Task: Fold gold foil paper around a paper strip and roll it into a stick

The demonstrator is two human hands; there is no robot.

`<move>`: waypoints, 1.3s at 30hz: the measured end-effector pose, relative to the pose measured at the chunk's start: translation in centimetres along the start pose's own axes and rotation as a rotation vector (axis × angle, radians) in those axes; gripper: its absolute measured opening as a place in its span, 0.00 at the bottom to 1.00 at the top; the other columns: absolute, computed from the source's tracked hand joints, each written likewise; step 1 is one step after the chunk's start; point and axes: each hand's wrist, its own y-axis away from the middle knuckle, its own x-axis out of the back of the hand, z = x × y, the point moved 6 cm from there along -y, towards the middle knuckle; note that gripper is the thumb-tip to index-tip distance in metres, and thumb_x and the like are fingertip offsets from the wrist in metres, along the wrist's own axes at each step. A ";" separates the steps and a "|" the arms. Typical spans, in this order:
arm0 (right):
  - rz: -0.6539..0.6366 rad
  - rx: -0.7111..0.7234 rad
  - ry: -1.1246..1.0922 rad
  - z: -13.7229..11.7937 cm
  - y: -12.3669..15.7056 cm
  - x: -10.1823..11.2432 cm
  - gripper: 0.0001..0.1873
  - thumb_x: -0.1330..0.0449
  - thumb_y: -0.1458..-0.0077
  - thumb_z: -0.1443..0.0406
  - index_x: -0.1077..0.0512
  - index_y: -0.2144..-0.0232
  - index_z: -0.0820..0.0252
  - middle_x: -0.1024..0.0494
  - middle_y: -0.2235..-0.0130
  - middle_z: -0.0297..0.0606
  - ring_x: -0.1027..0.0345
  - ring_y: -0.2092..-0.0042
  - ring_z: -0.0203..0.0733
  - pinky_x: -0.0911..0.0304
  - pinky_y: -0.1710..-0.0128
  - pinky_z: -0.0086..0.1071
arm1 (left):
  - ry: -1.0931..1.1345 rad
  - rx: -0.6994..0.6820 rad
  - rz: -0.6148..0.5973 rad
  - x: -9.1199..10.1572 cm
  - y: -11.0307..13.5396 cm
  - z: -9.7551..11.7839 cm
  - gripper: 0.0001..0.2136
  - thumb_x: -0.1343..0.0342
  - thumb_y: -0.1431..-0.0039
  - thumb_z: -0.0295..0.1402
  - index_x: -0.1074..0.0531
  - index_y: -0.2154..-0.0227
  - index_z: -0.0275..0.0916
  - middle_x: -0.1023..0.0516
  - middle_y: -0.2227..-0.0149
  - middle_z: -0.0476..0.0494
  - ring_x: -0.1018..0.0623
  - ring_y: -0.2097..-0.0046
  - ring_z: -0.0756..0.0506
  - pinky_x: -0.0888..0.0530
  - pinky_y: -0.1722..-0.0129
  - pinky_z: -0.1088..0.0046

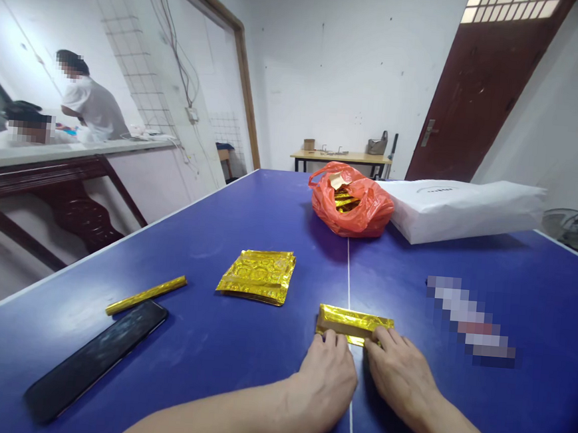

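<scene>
A folded sheet of gold foil paper lies on the blue table near the white centre line. My left hand and my right hand rest side by side just behind it, fingertips pressing its near edge, fingers curled together. To the left lies a stack of flat gold foil sheets. Further left a rolled gold foil stick lies beside a black phone.
An orange plastic bag holding more gold foil sits at the far middle, next to a large white paper bag. A blurred-out item lies at the right. Two people are at a counter at the far left.
</scene>
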 end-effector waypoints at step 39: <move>0.111 0.120 -0.115 -0.7 -0.1 0.6 0.10 0.48 0.50 0.74 0.28 0.71 0.59 0.26 0.66 0.40 0.33 0.63 0.43 0.37 0.61 0.37 | 0.046 -0.074 0.026 0.5 -0.3 -0.2 0.07 0.51 0.45 0.23 0.29 0.65 0.30 0.29 0.70 0.39 0.27 0.69 0.44 0.29 0.74 0.70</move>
